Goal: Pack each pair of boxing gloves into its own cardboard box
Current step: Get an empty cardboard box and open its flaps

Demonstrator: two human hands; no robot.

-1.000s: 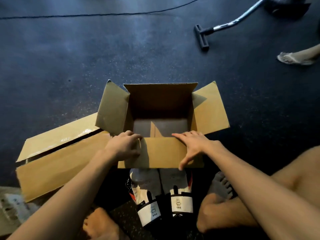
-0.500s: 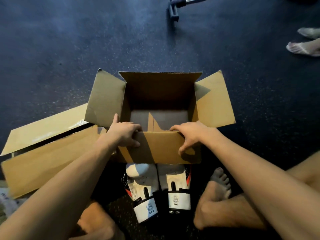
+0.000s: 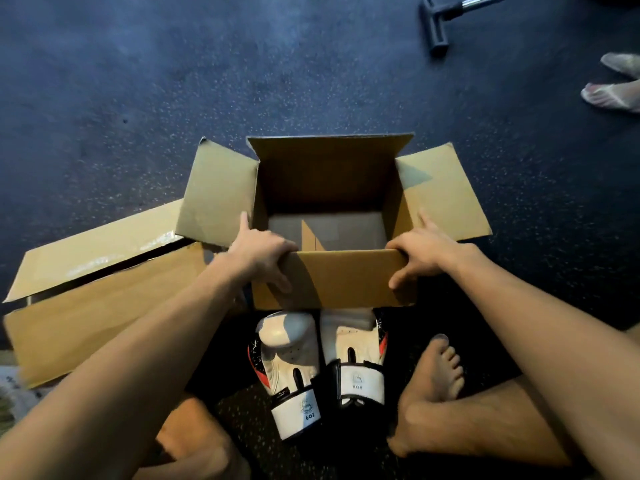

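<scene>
Flooring [image 3: 138, 98] of dark speckled rubber fills most of what I can see from here, and the person sits on it with legs folded. Off to their left lies a second carton [image 3: 86, 306], flaps down, with a shiny strip of tape along the seam. Whether a pair is packed inside it I cannot tell. Straight ahead of them stands the open cardboard box [image 3: 339, 278], its side and far flaps splayed outward and its bottom bare as far as I can see. The pair of white boxing gloves [image 3: 291, 358] lies on the floor between that box and the person's legs. The gloves are side by side, cuffs toward the person, their tips tucked under the box's near flap. I'd judge this pair's packing hardly begun: the box is opened, the gloves are not yet in, and the flaps are not yet closed. The left hand [image 3: 258, 254] and the right hand [image 3: 424, 251] each grip a corner of the near flap, fingers curled down over its outer face.
</scene>
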